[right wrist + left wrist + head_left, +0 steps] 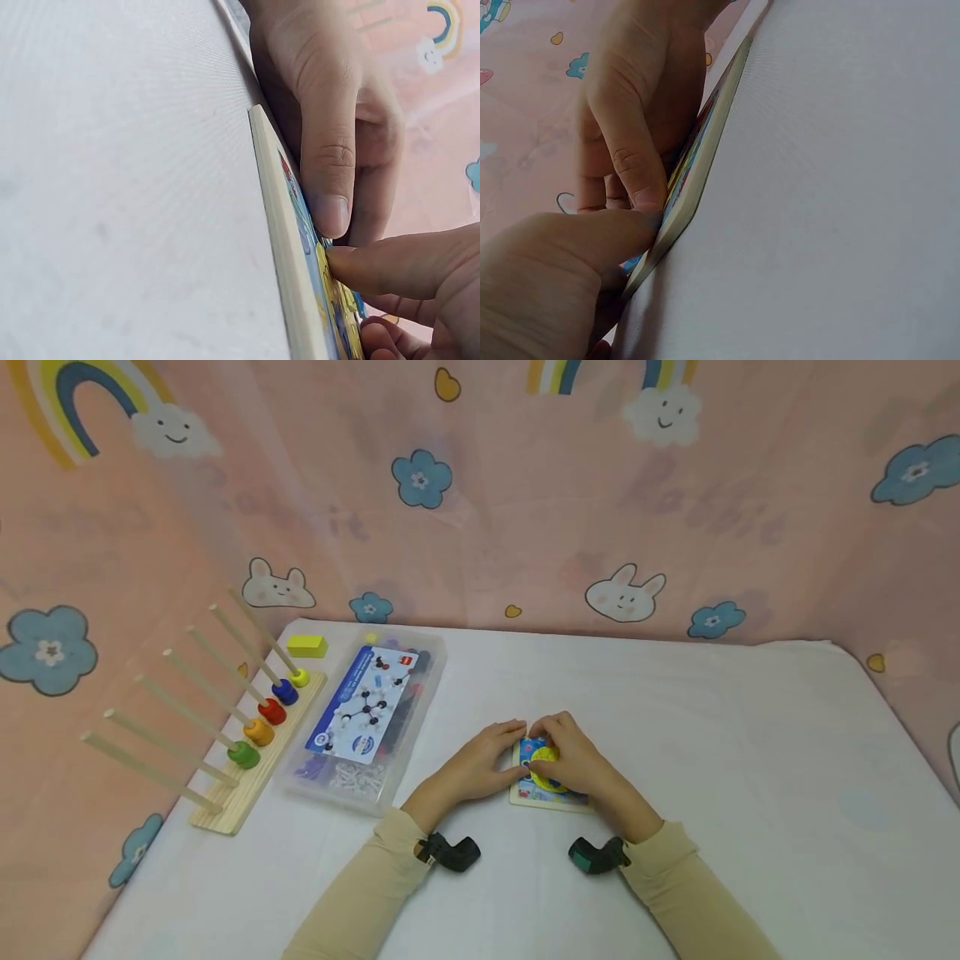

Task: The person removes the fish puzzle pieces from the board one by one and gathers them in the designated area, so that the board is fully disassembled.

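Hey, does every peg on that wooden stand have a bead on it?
No, the two nearest pegs on the wooden stand are bare, while the other five carry beads.

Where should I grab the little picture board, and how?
Probably pinch the picture board by its pale near edge, coming from the person's side: it lies flat, and the left hand and right hand leave that straight edge mostly uncovered.

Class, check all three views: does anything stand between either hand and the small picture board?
Nothing visible does: the left hand and the right hand both touch the picture board. The clear plastic case lies apart, to the left.
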`<act>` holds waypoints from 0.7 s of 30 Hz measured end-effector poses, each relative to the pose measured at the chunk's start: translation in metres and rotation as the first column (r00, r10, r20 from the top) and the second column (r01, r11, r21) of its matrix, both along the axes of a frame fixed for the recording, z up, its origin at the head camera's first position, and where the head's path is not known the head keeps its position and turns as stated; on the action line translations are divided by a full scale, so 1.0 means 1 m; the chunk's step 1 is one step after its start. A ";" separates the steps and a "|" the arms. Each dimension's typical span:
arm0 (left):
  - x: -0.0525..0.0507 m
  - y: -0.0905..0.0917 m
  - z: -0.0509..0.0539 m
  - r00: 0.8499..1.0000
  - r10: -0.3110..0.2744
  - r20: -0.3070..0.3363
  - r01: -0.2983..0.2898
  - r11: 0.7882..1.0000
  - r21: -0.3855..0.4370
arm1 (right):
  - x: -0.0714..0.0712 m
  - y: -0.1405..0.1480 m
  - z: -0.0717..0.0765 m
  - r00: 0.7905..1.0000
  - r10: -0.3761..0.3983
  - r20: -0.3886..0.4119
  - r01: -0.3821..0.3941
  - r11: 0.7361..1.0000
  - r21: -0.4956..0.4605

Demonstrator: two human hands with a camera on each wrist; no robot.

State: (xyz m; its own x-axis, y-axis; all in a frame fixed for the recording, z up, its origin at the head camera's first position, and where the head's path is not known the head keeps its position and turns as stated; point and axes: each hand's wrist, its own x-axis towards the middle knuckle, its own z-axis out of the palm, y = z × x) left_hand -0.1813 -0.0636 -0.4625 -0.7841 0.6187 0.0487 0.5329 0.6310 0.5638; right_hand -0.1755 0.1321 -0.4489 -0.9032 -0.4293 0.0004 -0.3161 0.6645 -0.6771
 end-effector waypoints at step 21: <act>0.002 0.002 -0.001 1.000 0.022 -0.001 -0.022 1.000 -0.013 | 0.007 0.002 -0.004 0.992 -0.112 -0.057 0.106 0.989 -0.104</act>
